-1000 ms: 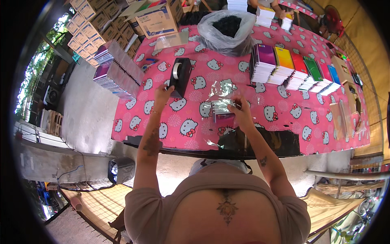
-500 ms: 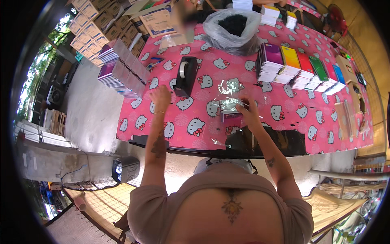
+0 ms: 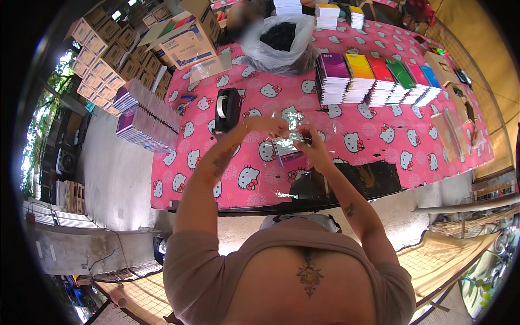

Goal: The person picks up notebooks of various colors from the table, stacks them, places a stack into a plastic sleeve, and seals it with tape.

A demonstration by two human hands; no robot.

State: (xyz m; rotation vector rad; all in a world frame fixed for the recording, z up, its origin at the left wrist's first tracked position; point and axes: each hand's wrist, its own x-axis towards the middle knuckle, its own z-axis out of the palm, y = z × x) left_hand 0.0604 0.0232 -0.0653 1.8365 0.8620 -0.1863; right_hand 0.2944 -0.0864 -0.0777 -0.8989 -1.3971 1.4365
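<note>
Before me on the table lies a purple-covered notebook [image 3: 293,159], partly covered by shiny clear plastic wrap [image 3: 292,120]. My right hand [image 3: 313,145] is closed at the notebook's upper right, thumb and fingers pinching the wrap. From the left my left hand [image 3: 266,125] reaches over to the wrap's upper edge, close to the right fingertips. Its fingers are smeared by motion, and whether they hold anything cannot be made out. A black tape dispenser [image 3: 227,112] with a pale roll stands left of the notebook, just beyond my left forearm.
Stacked purple notebooks [image 3: 143,122] stand at the left edge. Colourful notebook stacks [image 3: 374,81] form a row at the right. Behind are a plastic bag [image 3: 281,49] with dark contents and cardboard boxes [image 3: 187,46]. Clear sheets [image 3: 452,135] lie far right. Another person is across the table.
My left hand has swung right from beside the tape dispenser to the wrapped notebook. My right hand stays at the wrap. The whole view has shifted slightly.
</note>
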